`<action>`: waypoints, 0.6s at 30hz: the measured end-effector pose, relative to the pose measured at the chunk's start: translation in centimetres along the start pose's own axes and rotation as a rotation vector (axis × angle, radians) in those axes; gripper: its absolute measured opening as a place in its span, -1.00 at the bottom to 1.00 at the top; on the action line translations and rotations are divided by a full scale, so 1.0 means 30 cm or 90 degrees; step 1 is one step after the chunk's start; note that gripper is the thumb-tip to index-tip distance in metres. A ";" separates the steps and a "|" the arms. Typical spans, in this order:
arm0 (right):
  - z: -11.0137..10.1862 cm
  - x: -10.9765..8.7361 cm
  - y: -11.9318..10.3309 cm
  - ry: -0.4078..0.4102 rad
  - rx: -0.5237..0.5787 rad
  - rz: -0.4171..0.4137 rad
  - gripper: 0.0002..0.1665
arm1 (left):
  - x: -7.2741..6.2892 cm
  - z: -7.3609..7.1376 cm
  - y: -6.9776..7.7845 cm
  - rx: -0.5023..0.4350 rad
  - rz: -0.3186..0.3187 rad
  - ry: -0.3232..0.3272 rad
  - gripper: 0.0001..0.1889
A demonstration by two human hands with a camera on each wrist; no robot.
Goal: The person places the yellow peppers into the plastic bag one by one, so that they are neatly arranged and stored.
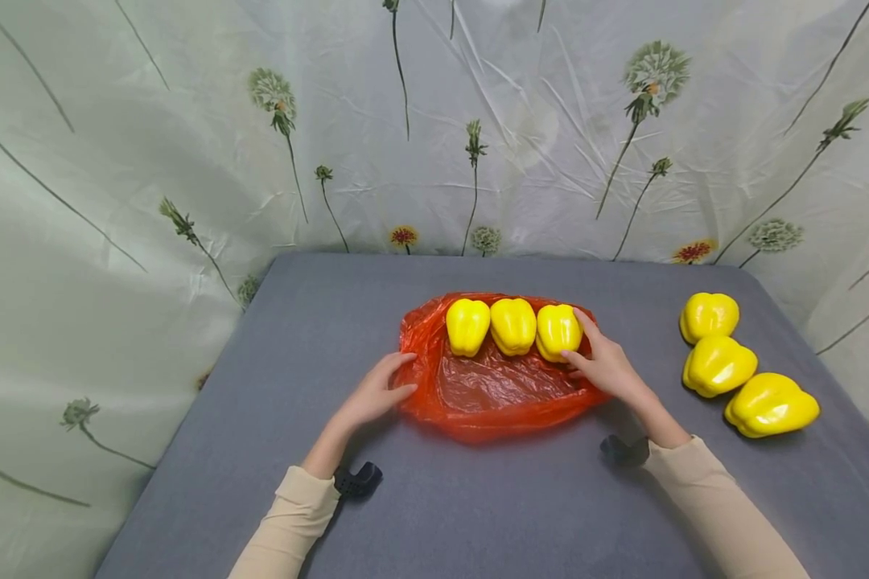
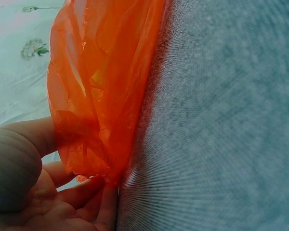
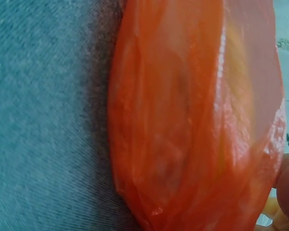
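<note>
A red plastic bag lies spread with its mouth up near the middle of the table. Three yellow bell peppers sit in a row along its far side: a left one, a middle one and a right one. My right hand holds the right pepper, thumb on its near side and a finger on its far side. At the bag's left edge, my left hand touches the film with fingers and thumb apart. In the right wrist view, the bag film hides most of that hand.
Three more yellow bell peppers lie at the table's right: a far one, a middle one and a near one. Behind the grey table hangs a flower-printed curtain.
</note>
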State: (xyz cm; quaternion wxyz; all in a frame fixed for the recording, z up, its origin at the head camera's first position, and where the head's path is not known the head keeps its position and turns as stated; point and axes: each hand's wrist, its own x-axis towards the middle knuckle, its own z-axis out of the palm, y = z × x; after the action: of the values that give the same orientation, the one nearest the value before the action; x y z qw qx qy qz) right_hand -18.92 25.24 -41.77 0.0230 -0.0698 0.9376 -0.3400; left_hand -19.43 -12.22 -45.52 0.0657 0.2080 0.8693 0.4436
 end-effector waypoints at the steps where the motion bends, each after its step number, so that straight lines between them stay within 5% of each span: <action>1: 0.002 0.001 -0.001 0.001 -0.002 -0.002 -0.06 | 0.000 -0.001 0.001 0.001 -0.001 -0.001 -0.47; 10: 0.011 0.008 -0.010 0.009 -0.039 0.008 -0.06 | -0.001 -0.003 0.006 0.001 0.008 -0.002 -0.46; 18: 0.003 -0.009 -0.022 -0.008 -0.004 0.021 -0.05 | -0.001 -0.001 0.005 0.005 0.000 -0.002 -0.47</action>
State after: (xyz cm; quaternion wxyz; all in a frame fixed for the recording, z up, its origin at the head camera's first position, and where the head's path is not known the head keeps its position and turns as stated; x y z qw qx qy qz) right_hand -18.57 24.73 -41.43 0.0341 -0.0566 0.9395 -0.3360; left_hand -19.36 -12.17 -45.38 0.0661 0.2090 0.8709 0.4398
